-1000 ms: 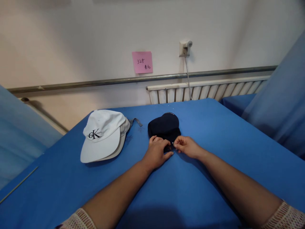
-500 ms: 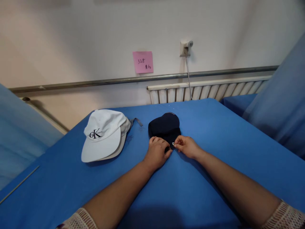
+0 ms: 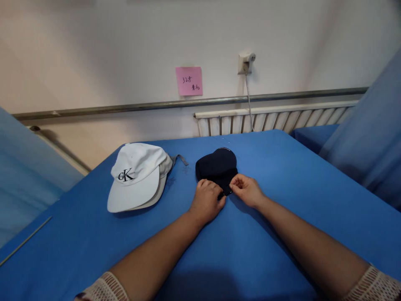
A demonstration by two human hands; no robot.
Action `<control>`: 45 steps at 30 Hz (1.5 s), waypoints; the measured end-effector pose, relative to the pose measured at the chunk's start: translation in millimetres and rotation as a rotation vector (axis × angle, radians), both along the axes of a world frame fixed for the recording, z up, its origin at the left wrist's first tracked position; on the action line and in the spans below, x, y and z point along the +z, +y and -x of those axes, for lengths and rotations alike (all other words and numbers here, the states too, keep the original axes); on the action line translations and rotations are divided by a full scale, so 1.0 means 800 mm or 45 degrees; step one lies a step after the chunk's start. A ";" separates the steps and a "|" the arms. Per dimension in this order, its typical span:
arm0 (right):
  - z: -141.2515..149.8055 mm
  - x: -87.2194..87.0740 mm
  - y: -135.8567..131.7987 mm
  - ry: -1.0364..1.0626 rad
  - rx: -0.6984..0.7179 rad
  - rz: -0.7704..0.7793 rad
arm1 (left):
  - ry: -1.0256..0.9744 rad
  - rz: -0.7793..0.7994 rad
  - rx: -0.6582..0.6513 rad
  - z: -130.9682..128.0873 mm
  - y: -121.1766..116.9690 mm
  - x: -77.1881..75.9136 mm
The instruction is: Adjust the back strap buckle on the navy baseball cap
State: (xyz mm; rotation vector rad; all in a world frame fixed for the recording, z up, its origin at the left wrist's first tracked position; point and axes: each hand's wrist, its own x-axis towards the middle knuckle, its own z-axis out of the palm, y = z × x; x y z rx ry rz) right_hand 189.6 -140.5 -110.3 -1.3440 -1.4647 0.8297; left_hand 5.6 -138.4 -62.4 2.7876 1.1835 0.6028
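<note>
A black cap (image 3: 217,165) lies on the blue-covered surface in front of me, its rounded part pointing away. My left hand (image 3: 207,197) grips the cap's near left edge, fingers curled over the cloth. On the other side, my right hand (image 3: 247,190) pinches the near right end of the cap, thumb against forefinger. Between the hands, a short dark band of the cap with a small shiny bit shows. What exactly the right fingertips hold is partly hidden.
White and beige caps (image 3: 138,177) rest stacked to the left. A thin stick (image 3: 26,240) lies at the far left. Behind are a metal rail (image 3: 131,107), a radiator (image 3: 275,119) and a plugged socket (image 3: 246,64). Blue curtains (image 3: 369,125) hang at both sides.
The small pale metal loop that showed at my right fingertips is no longer plainly visible. My right fingers have shifted slightly up and right; my left hand stays nearly in place.
</note>
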 end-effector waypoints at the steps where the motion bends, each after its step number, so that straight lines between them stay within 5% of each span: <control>1: -0.001 0.000 0.000 0.014 -0.004 -0.007 | -0.007 0.003 0.000 0.000 0.000 0.000; 13: -0.011 -0.017 0.009 -0.077 -0.020 0.182 | -0.021 0.094 0.018 0.003 0.003 -0.005; 25: -0.025 -0.009 0.009 -0.104 -0.092 0.319 | 0.069 0.082 -0.008 0.006 0.007 -0.006; 38: -0.007 -0.022 0.010 0.035 0.027 0.241 | 0.014 0.100 -0.039 0.006 0.007 -0.004; 45: -0.003 0.009 -0.005 0.390 -0.204 0.442 | -0.038 0.120 0.007 0.006 0.006 -0.004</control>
